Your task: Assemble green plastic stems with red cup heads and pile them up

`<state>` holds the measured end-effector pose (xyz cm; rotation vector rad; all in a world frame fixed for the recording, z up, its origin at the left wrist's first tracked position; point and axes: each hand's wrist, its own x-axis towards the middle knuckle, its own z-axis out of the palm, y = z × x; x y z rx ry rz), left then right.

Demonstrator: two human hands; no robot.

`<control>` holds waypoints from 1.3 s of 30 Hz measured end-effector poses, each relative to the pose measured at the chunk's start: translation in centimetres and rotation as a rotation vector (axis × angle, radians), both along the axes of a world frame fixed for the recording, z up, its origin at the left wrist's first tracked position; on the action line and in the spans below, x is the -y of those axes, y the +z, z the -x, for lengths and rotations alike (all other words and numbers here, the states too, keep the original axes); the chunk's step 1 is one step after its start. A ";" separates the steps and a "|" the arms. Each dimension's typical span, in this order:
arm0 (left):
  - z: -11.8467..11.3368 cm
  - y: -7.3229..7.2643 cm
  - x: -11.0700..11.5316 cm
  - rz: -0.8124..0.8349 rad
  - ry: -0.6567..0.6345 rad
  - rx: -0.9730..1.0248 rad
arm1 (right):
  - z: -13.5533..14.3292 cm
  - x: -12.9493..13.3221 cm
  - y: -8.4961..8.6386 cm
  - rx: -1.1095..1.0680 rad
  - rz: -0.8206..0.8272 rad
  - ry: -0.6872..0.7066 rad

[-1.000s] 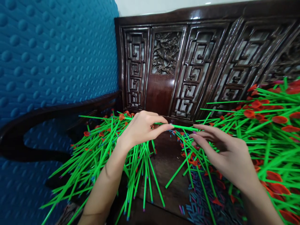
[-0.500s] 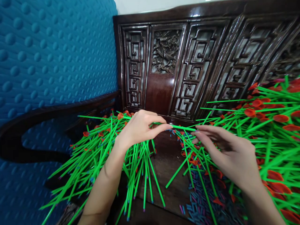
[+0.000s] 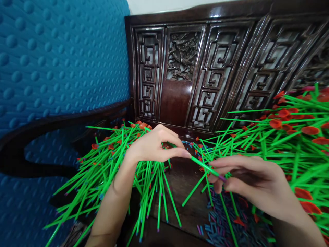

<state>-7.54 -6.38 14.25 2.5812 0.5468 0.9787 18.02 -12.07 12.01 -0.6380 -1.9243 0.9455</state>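
My left hand (image 3: 156, 145) pinches a thin green plastic stick (image 3: 202, 164) between thumb and fingers. The stick slants down to the right from that grip. A short purple tube (image 3: 222, 178) sits at its lower right end. My right hand (image 3: 257, 181) has its thumb and fingers closed about this end, the fingers behind the stick and the thumb beside the purple tube. Below my left hand lies a heap of green sticks (image 3: 113, 168), many with red cup-shaped ends and some with blue or purple tips.
Short blue and purple tubes (image 3: 218, 226) lie loose on the dark wooden seat (image 3: 177, 178). More green sticks with red cups (image 3: 305, 130) are piled at right. A carved wooden backrest (image 3: 176, 99) stands behind, and a wooden armrest (image 3: 64, 118) and blue bumpy panel (image 3: 64, 58) at left.
The held stick has tilted, its right end now lower, with a purple tube showing there. My right hand has moved down; my left hand has shifted slightly down.
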 end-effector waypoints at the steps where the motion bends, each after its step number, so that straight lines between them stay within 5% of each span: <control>1: -0.1 0.1 0.2 0.026 -0.045 0.012 | 0.1 0.1 -0.1 -0.022 0.020 0.069; 5: -0.7 0.0 0.4 0.102 -0.190 0.050 | 0.7 0.8 -0.2 -0.055 -0.004 0.283; 8: -1.0 -0.2 0.1 0.051 -0.252 0.067 | 1.1 1.2 0.2 0.009 -0.052 0.290; 10: -1.2 -0.3 -0.1 -0.076 -0.184 0.073 | 1.2 1.3 0.5 0.069 -0.075 0.239; 16: -1.7 -0.7 -0.6 -0.423 0.376 0.283 | 1.4 0.7 0.1 0.160 -0.180 -0.019; 21: -2.7 -1.1 -0.3 -0.070 0.265 0.561 | 1.5 0.1 -0.8 0.246 -0.148 -0.019; 29: -4.0 -1.1 1.0 0.221 0.111 0.784 | 2.3 -3.3 -5.1 0.362 0.206 0.021; 35: -4.4 -2.1 -0.1 0.314 0.189 0.656 | 3.3 -5.7 -9.4 0.432 0.370 -0.046; 39: -4.6 -2.5 -0.4 0.208 0.216 0.447 | 3.5 -6.9 -12.1 0.599 0.367 -0.097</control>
